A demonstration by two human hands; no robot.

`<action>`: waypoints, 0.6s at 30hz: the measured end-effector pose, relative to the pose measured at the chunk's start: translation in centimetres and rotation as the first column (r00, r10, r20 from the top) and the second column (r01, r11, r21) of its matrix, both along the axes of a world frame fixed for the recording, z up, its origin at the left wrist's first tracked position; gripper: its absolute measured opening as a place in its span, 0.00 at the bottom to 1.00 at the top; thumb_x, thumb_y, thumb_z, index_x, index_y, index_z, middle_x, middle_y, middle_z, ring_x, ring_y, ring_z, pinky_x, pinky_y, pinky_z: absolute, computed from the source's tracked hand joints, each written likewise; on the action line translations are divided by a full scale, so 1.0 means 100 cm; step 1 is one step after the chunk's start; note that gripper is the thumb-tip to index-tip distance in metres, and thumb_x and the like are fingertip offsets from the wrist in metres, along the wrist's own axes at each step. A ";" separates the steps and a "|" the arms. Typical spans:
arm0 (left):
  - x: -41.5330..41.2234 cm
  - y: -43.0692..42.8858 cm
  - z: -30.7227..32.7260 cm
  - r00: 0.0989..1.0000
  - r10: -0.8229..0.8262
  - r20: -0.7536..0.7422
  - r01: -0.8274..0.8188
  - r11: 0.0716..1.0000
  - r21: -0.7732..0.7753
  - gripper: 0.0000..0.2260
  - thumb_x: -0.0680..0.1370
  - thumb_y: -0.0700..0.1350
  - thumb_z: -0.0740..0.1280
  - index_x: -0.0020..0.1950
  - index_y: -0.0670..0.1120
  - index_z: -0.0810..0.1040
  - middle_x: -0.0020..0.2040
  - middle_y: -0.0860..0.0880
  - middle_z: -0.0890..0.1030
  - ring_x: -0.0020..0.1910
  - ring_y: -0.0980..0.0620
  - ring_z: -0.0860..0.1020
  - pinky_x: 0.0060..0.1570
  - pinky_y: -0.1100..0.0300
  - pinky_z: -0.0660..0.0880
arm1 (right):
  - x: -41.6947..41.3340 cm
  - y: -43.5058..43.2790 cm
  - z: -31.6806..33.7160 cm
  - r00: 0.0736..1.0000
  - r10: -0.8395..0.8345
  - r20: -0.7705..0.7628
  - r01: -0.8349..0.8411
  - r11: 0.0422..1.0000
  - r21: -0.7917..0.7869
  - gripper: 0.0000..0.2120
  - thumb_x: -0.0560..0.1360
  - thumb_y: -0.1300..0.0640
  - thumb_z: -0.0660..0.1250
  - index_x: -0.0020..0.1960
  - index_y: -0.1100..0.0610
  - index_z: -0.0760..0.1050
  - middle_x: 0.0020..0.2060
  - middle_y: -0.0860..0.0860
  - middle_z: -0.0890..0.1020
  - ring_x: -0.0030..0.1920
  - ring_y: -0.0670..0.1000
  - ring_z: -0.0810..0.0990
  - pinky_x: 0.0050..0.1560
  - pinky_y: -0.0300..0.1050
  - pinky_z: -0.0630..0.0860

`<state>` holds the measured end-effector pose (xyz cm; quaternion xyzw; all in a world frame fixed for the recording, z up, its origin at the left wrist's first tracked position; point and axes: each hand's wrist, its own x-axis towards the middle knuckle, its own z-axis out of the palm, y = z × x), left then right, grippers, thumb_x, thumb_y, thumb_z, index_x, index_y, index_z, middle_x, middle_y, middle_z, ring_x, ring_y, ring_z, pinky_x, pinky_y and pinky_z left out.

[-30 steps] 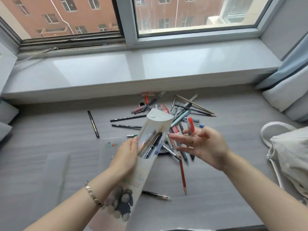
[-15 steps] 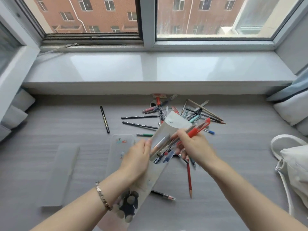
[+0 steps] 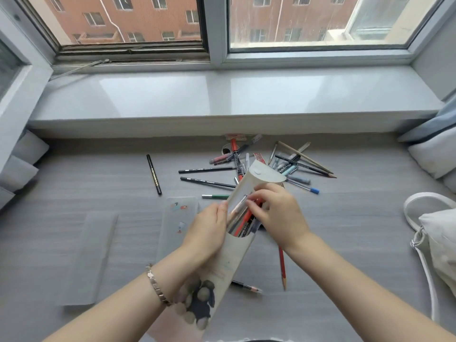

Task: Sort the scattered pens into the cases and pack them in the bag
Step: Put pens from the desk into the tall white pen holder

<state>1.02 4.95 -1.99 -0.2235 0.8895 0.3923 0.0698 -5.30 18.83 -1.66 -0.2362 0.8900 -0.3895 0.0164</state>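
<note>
My left hand [image 3: 207, 233] grips a tall white pen case [image 3: 232, 257] with a cartoon print, held tilted with its flap open. My right hand [image 3: 276, 213] reaches into the case mouth, its fingertips pinching a red pen [image 3: 243, 222] among several pens inside. A pile of scattered pens [image 3: 278, 164] lies on the grey floor behind the case. A black marker [image 3: 154, 174] lies apart at the left. A red pencil [image 3: 282, 266] and a short pen [image 3: 245, 286] lie near my right forearm. The white bag [image 3: 439, 245] sits at the right edge.
Two more flat translucent cases lie on the floor at the left, one plain [image 3: 91, 257] and one with small prints [image 3: 179, 218]. A white window sill [image 3: 222, 97] runs across the back. Cushions [image 3: 434, 154] sit at the far right, more at the far left.
My right hand picked a red pen from the pile, brought it to the case and now pushes it down inside the opening. The left hand kept hold of the case.
</note>
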 end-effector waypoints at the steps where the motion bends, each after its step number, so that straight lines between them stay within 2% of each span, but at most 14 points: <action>1: -0.001 0.000 0.000 1.000 -0.001 0.012 0.001 1.000 -0.009 0.20 0.82 0.52 0.48 0.49 0.42 0.75 0.45 0.48 0.77 0.46 0.48 0.73 0.43 0.60 0.63 | -0.001 0.001 -0.004 0.999 0.030 -0.025 -0.029 0.999 0.028 0.07 0.70 0.56 0.68 0.43 0.60 0.83 0.44 0.54 0.83 0.48 0.53 0.78 0.53 0.39 0.71; 4: -0.002 -0.005 -0.004 0.999 0.013 0.045 -0.014 1.000 0.017 0.20 0.83 0.52 0.48 0.45 0.44 0.74 0.45 0.47 0.77 0.46 0.47 0.73 0.44 0.59 0.64 | -0.015 0.011 -0.007 0.996 0.018 -0.092 -0.020 0.999 -0.025 0.06 0.70 0.58 0.69 0.44 0.60 0.82 0.40 0.53 0.84 0.45 0.51 0.76 0.50 0.35 0.68; 6: -0.003 -0.010 -0.009 0.998 0.033 0.047 -0.035 0.999 0.039 0.19 0.83 0.51 0.48 0.39 0.47 0.71 0.44 0.47 0.77 0.46 0.46 0.74 0.45 0.58 0.66 | -0.033 0.024 -0.014 0.990 -0.103 -0.101 0.100 0.994 -0.039 0.04 0.71 0.64 0.69 0.45 0.61 0.81 0.40 0.54 0.83 0.42 0.50 0.76 0.47 0.36 0.69; 8: -0.006 -0.014 -0.012 0.997 0.054 0.047 -0.056 0.998 0.039 0.19 0.83 0.51 0.48 0.36 0.49 0.68 0.39 0.49 0.76 0.44 0.46 0.74 0.45 0.57 0.66 | -0.061 0.040 -0.030 0.966 -0.258 -0.017 0.259 0.963 0.077 0.07 0.72 0.67 0.65 0.48 0.62 0.80 0.44 0.57 0.82 0.45 0.54 0.78 0.48 0.42 0.71; 10: -0.008 -0.017 -0.013 0.996 0.074 0.039 -0.076 0.996 0.044 0.19 0.83 0.50 0.48 0.34 0.49 0.67 0.36 0.52 0.74 0.42 0.47 0.73 0.44 0.57 0.65 | -0.084 0.053 -0.051 0.941 -0.330 0.072 0.302 0.919 0.255 0.11 0.74 0.67 0.61 0.52 0.63 0.79 0.50 0.59 0.81 0.53 0.59 0.78 0.52 0.48 0.71; 14: -0.012 -0.019 -0.010 0.994 0.113 0.009 -0.113 0.992 0.054 0.20 0.83 0.50 0.48 0.33 0.47 0.66 0.34 0.52 0.72 0.36 0.52 0.70 0.41 0.57 0.64 | -0.102 0.059 -0.071 0.950 -0.295 0.100 0.205 0.834 0.513 0.09 0.76 0.63 0.58 0.51 0.63 0.76 0.53 0.60 0.77 0.55 0.61 0.73 0.52 0.51 0.70; 16: -0.013 -0.022 -0.010 0.992 0.124 0.007 -0.124 0.991 0.040 0.20 0.83 0.50 0.49 0.32 0.47 0.65 0.33 0.51 0.72 0.35 0.54 0.69 0.40 0.57 0.63 | -0.103 0.056 -0.072 0.956 -0.270 0.112 0.160 0.805 0.571 0.09 0.76 0.62 0.58 0.53 0.63 0.74 0.54 0.59 0.76 0.56 0.61 0.73 0.52 0.51 0.70; 18: -0.013 -0.024 -0.012 0.992 0.123 0.006 -0.123 0.992 0.030 0.20 0.82 0.50 0.49 0.32 0.48 0.65 0.33 0.51 0.72 0.36 0.52 0.70 0.38 0.56 0.63 | -0.102 0.055 -0.070 0.953 -0.235 0.192 0.066 0.778 0.625 0.10 0.75 0.62 0.59 0.55 0.62 0.71 0.56 0.59 0.76 0.57 0.61 0.74 0.53 0.51 0.71</action>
